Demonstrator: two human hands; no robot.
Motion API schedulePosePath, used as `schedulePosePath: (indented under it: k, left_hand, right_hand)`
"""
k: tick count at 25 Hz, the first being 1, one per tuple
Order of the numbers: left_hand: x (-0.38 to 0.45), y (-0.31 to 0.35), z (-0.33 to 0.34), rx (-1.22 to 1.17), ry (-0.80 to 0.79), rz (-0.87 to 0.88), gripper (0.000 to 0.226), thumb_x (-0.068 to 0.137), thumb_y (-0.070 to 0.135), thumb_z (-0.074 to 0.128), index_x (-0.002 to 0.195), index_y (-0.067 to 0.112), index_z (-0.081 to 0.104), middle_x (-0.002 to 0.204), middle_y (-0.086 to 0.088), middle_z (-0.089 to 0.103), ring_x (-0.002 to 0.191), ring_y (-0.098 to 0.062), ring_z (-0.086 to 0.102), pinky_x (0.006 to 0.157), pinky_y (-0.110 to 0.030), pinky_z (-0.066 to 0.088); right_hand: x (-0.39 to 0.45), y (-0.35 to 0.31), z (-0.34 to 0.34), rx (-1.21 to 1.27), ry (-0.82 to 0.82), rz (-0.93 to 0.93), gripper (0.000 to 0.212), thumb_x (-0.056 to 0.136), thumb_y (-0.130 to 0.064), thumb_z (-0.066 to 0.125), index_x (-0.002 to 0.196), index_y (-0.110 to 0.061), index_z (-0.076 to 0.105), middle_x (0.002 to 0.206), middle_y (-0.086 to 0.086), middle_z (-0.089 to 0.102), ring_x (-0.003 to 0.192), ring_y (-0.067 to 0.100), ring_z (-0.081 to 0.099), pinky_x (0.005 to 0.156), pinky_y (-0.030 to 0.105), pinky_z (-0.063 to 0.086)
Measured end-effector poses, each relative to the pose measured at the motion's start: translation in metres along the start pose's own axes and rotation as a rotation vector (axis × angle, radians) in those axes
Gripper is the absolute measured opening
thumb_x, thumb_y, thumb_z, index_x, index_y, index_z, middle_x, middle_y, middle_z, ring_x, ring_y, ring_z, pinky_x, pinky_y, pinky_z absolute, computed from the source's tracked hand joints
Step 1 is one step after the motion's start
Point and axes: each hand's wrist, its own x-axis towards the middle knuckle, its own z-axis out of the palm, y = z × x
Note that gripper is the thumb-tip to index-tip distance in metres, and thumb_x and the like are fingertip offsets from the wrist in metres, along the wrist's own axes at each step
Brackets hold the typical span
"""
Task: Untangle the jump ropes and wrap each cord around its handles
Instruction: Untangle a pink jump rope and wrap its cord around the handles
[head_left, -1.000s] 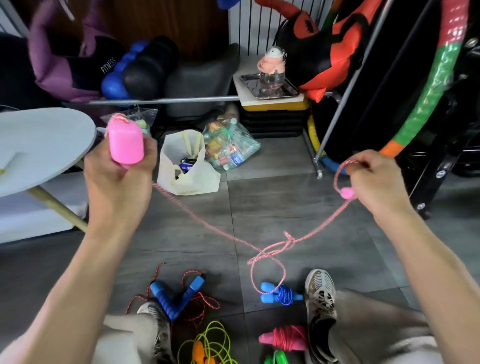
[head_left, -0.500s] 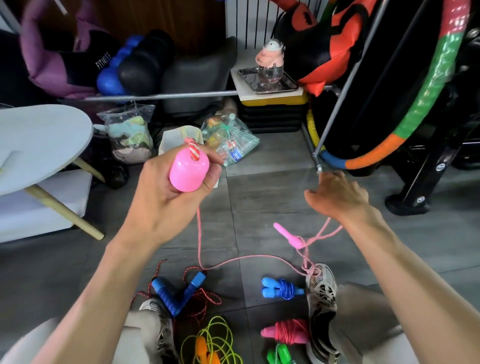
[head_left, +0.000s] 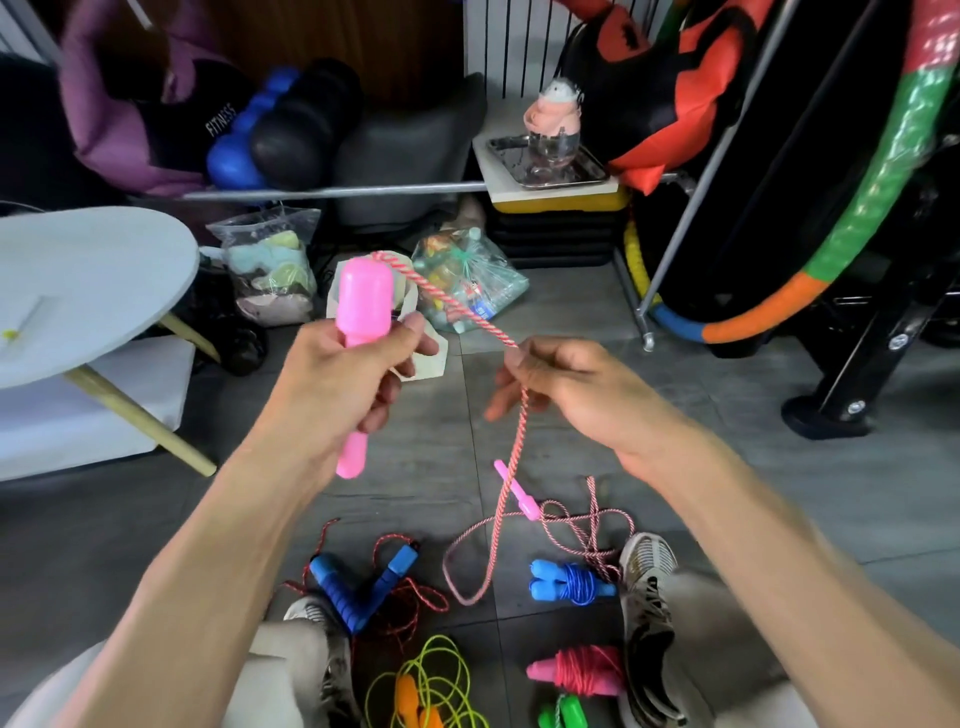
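My left hand (head_left: 337, 384) grips a pink jump-rope handle (head_left: 362, 306) upright, its tail end poking out below my fist. A pink-and-white twisted cord (head_left: 511, 467) leaves the handle's top, runs to my right hand (head_left: 566, 384), which pinches it, then hangs to the floor in loose loops. The rope's second pink handle (head_left: 519, 496) lies on the tiles among those loops. On the floor near my feet lie a blue-handled rope with a loose red cord (head_left: 363, 587), a wrapped blue rope (head_left: 571, 584), a wrapped pink rope (head_left: 582, 670) and a loose yellow-green cord with orange handles (head_left: 426, 691).
A round pale table (head_left: 88, 280) stands at left. Plastic bags (head_left: 467, 286) and a paper bag sit on the grey tile floor ahead. A metal pole, a striped hoop (head_left: 883, 182) and a black stand fill the right side. My shoes (head_left: 649, 618) flank the ropes.
My right hand let the far handle and cord drop to the floor, then came in and took the cord close to the pink handle. My left hand moved toward the centre.
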Motion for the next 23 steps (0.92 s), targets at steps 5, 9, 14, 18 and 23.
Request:
schedulePosePath:
  k: [5, 9, 14, 18, 23]
  left_hand:
    - [-0.020, -0.013, 0.023, 0.115, -0.507, -0.105, 0.034, 0.076, 0.034, 0.076, 0.095, 0.006, 0.071, 0.090, -0.014, 0.075, 0.097, -0.028, 0.068, 0.096, -0.034, 0.047]
    - [-0.027, -0.008, 0.029, 0.103, -0.575, -0.169, 0.026, 0.075, 0.029, 0.066, 0.081, 0.004, 0.069, 0.055, -0.009, 0.062, 0.050, -0.019, 0.057, 0.054, -0.022, 0.047]
    - [-0.023, -0.006, 0.029, -0.035, -0.530, -0.245, 0.023, 0.078, 0.026, 0.067, 0.079, 0.003, 0.067, 0.047, -0.005, 0.048, 0.034, -0.010, 0.033, 0.041, -0.022, 0.038]
    - [-0.018, -0.003, 0.024, -0.145, -0.462, -0.242, 0.012, 0.074, 0.023, 0.068, 0.072, 0.011, 0.068, 0.048, -0.006, 0.047, 0.031, -0.008, 0.027, 0.035, -0.016, 0.024]
    - [-0.017, -0.004, 0.021, -0.033, -0.450, -0.183, 0.026, 0.073, 0.028, 0.069, 0.078, 0.002, 0.069, 0.049, -0.008, 0.048, 0.036, -0.015, 0.037, 0.040, -0.021, 0.032]
  right_hand:
    - [-0.003, -0.016, -0.004, 0.643, 0.016, 0.015, 0.017, 0.093, -0.023, 0.051, 0.083, -0.011, 0.059, 0.058, 0.002, 0.059, 0.041, 0.013, 0.048, 0.039, 0.019, 0.037]
    - [0.001, -0.020, -0.057, 0.634, 0.555, 0.086, 0.005, 0.093, -0.012, 0.061, 0.088, -0.013, 0.060, 0.056, -0.001, 0.057, 0.049, 0.012, 0.048, 0.041, 0.019, 0.043]
    - [-0.005, -0.005, -0.041, 0.014, 0.436, -0.161, 0.032, 0.079, -0.017, 0.069, 0.107, -0.028, 0.058, 0.108, -0.002, 0.066, 0.084, 0.021, 0.066, 0.064, 0.035, 0.056]
    - [-0.025, -0.011, -0.008, -0.120, -0.290, -0.087, 0.027, 0.092, -0.014, 0.065, 0.118, -0.021, 0.061, 0.097, 0.007, 0.071, 0.076, 0.014, 0.066, 0.072, 0.033, 0.056]
    - [-0.017, -0.012, -0.031, -0.195, 0.113, -0.166, 0.014, 0.091, -0.006, 0.065, 0.087, -0.019, 0.068, 0.066, -0.006, 0.066, 0.057, 0.006, 0.063, 0.059, 0.023, 0.052]
